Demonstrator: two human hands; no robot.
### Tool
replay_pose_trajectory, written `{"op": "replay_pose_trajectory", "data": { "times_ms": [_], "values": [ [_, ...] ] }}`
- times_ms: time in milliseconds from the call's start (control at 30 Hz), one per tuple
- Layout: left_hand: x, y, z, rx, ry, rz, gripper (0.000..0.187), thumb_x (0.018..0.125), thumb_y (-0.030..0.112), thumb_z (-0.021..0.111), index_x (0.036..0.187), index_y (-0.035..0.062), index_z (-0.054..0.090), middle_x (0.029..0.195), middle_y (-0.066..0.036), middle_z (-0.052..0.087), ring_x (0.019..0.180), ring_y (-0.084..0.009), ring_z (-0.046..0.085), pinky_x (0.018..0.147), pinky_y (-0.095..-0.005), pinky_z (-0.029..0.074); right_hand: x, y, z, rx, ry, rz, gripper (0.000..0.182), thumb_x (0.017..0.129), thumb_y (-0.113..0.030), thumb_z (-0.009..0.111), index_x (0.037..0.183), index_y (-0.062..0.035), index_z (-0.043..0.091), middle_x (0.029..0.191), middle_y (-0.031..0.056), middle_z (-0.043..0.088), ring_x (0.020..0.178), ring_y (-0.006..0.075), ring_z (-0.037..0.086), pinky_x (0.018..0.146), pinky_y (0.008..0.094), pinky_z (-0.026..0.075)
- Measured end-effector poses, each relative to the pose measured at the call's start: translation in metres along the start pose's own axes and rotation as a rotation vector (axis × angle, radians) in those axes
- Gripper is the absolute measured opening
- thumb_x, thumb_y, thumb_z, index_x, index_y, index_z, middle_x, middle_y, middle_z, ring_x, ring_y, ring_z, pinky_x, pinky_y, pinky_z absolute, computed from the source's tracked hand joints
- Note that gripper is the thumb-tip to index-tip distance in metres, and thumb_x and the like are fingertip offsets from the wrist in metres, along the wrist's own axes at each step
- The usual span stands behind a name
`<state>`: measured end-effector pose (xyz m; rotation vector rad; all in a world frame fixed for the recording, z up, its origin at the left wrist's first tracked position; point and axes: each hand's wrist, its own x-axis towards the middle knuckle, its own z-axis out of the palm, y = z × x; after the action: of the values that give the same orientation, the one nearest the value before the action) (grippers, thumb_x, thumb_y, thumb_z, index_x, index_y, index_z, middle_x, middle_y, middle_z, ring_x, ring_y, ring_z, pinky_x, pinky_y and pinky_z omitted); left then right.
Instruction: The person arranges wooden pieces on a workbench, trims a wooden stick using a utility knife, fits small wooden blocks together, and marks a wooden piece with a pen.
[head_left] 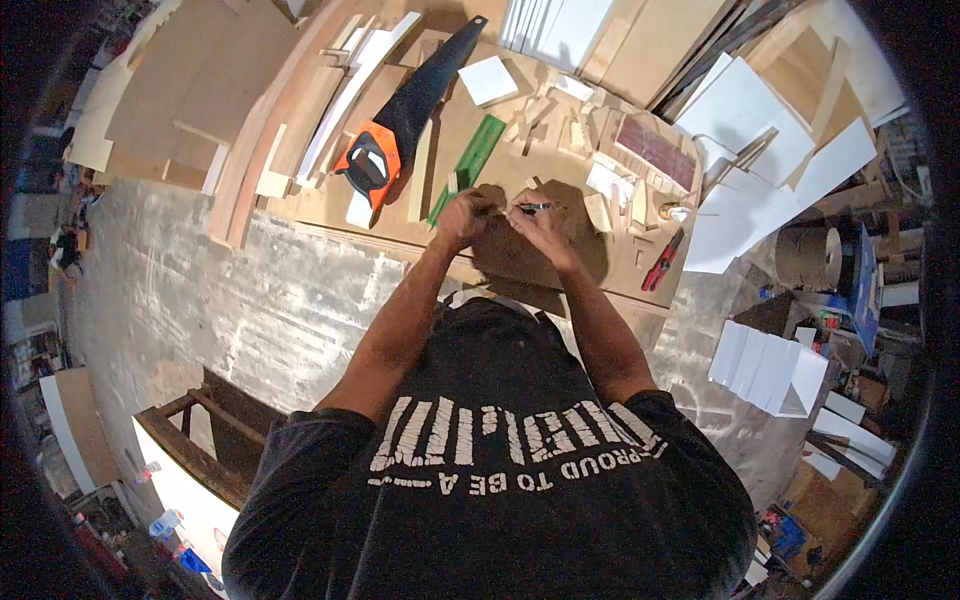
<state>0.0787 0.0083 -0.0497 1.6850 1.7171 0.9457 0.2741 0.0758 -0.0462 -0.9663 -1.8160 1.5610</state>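
Near the front edge of the wooden workbench point(635, 290), my hands are close together. My right hand point(543, 230) is closed around a slim dark pen point(537, 207) that points sideways. Its fingers almost meet those of my left hand point(462, 220), which is closed in a pinch; I cannot tell what it holds. A small pale wood piece point(452, 183) shows just above the left knuckles. Beside that hand lies a green strip point(478, 158), slanting away from me. Left of it rests a handsaw point(408, 118) with an orange and black handle. Shadow covers the bench between my hands.
Small wood offcuts point(575, 130) are scattered at the back, near a dark reddish block point(655, 152). A red and black cutter point(662, 262) lies at the right edge. Long boards point(270, 120) are stacked left; white panels point(740, 200) lean right. A dark-framed box point(215, 430) stands behind on the left.
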Motion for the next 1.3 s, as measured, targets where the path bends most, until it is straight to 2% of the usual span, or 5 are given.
{"op": "replay_pose_trajectory", "data": {
  "times_ms": [267,333,433,967,1300],
  "values": [
    [-0.002,-0.002,0.000,-0.029,0.007,0.011,0.022,0.086,0.025,0.071,0.101,0.0101,0.076,0.110,-0.015,0.069,0.096,-0.0366,0.068,0.083,-0.0443,0.054,0.026,0.074,0.000,-0.918,0.138,-0.329,0.005,0.089,-0.005,0.067,0.091,-0.0022,0.064,0.085,0.0044,0.067,0.079,0.0122,0.064,0.070,0.0301,0.054],
    [-0.004,0.010,-0.004,-0.023,0.000,-0.041,0.023,0.088,0.025,0.069,0.104,0.0101,0.075,0.110,-0.016,0.069,0.097,-0.0380,0.067,0.083,-0.0448,0.053,0.022,-0.002,-0.003,-0.059,0.148,-0.013,0.005,0.088,-0.004,0.068,0.091,-0.0027,0.063,0.084,0.0032,0.066,0.079,0.0118,0.063,0.071,0.0300,0.053],
    [0.005,0.010,-0.003,-0.080,0.074,-0.031,0.024,0.089,0.023,0.065,0.107,0.0098,0.074,0.108,-0.017,0.068,0.098,-0.0397,0.066,0.084,-0.0450,0.053,0.025,-0.016,-0.002,0.076,0.040,0.035,0.011,0.092,-0.012,0.067,0.094,-0.0016,0.063,0.086,0.0029,0.068,0.069,0.0061,0.058,0.058,0.0232,0.047],
    [0.015,-0.016,0.000,-0.091,0.046,0.047,0.030,0.086,0.014,0.063,0.114,0.0083,0.069,0.112,-0.013,0.071,0.104,-0.0342,0.068,0.086,-0.0403,0.055,0.029,-0.010,0.016,-0.346,0.230,-0.490,0.016,0.090,-0.009,0.069,0.082,-0.0032,0.056,0.067,0.0107,0.054,0.060,0.0164,0.054,0.054,0.0348,0.043],
    [0.015,-0.019,-0.002,-0.104,0.025,0.001,0.029,0.082,0.008,0.065,0.110,0.0077,0.071,0.112,-0.013,0.072,0.103,-0.0318,0.069,0.086,-0.0381,0.055,0.028,-0.008,0.020,-0.264,0.231,-0.256,0.019,0.089,-0.010,0.069,0.078,-0.0018,0.056,0.068,0.0116,0.056,0.063,0.0258,0.059,0.060,0.0365,0.046]
  ]
}}
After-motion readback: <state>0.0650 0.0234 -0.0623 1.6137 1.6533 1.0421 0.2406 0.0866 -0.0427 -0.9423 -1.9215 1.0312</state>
